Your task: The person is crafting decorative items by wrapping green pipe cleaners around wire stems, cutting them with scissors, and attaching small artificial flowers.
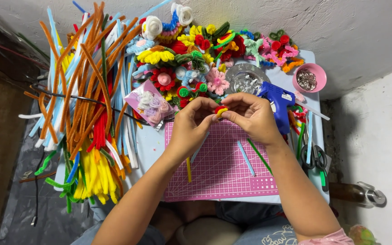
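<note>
blue glue gun (278,100), scissors (315,159), pink bowl (317,84)

Both bare forearms are stretched forward from the lower edge of the view and angled inward, so that the hands are brought together in the middle. The left hand (191,122) is held with its fingers curled and its fingertips pinched toward the right. The right hand (249,115) is turned with its back upward, wrist bent, and its thumb and forefinger are pressed close against those of the left
</note>
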